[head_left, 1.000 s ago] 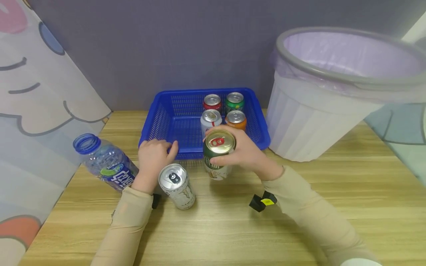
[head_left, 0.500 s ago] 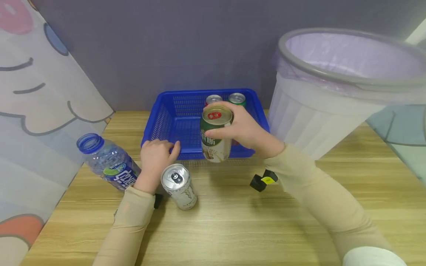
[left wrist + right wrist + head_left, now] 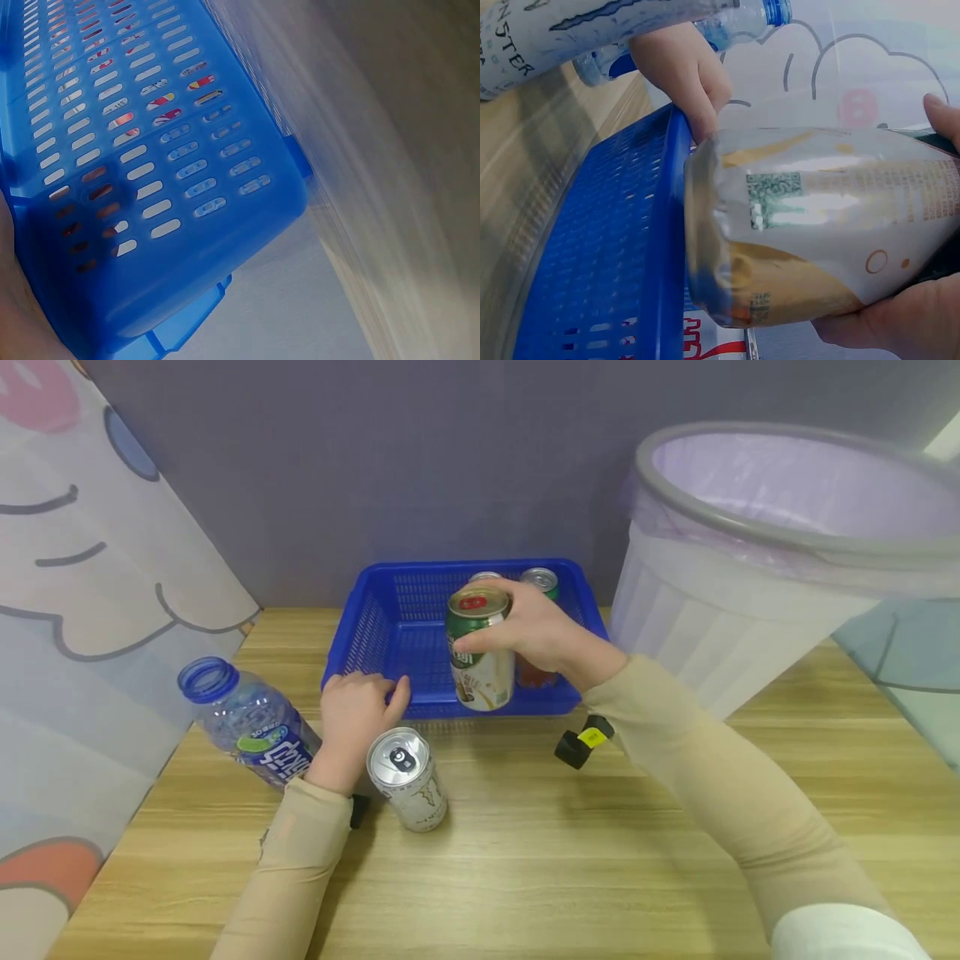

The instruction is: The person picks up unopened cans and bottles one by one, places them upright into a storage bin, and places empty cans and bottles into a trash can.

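Observation:
My right hand (image 3: 534,631) grips a green and white drink can (image 3: 482,660) with a gold top and red tab, upright over the front part of a blue plastic basket (image 3: 423,700). In the right wrist view the can's base (image 3: 705,232) is level with the basket rim. My left hand (image 3: 356,718) holds the basket's front rim near its left corner, fingers over the edge. Inside the basket, a green can (image 3: 542,581) and an orange can (image 3: 534,672) show on the right side; others are mostly hidden behind my right hand and its can.
A white Monster can (image 3: 411,785) stands upright just right of my left wrist. An uncapped blue-labelled plastic bottle (image 3: 251,722) is left of it. A tall white bin (image 3: 690,602) with a purple liner stands right of the basket. A grey wall (image 3: 360,460) rises behind.
My right hand has carried the green and white can up and away from me, from in front of the basket to over it. The left hand has stayed on the rim.

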Demonstrator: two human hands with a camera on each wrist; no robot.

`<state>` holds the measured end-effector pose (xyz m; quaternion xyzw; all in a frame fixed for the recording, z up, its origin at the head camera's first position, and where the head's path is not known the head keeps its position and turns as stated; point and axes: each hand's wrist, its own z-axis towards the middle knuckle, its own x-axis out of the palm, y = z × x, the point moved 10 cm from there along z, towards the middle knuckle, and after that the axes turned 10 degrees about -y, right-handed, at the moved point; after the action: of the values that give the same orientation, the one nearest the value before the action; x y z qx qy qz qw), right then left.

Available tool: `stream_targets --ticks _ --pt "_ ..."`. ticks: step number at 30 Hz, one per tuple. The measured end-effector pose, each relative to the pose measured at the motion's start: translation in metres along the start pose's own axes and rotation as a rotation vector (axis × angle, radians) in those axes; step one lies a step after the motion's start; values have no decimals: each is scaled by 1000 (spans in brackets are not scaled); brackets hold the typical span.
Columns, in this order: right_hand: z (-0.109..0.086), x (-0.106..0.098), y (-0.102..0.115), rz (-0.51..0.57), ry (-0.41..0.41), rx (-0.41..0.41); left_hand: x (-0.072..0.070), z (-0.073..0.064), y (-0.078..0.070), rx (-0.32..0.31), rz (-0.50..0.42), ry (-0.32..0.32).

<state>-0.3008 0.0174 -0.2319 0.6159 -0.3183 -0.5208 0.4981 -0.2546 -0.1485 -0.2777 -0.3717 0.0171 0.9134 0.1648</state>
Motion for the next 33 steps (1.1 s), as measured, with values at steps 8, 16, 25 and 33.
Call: stream_targets --ticks 8,16,25,33 --pt "12 9 9 -73 -8 -37 1 1 1 -6 7 22" --pt "24 13 24 -229 -44 -146 2 1 0 2 10 23" --pt "43 23 36 -362 -57 -213 2 0 2 -9 13 48" --pt "55 37 44 -462 -41 -265 2 -2 6 -15 18 50"
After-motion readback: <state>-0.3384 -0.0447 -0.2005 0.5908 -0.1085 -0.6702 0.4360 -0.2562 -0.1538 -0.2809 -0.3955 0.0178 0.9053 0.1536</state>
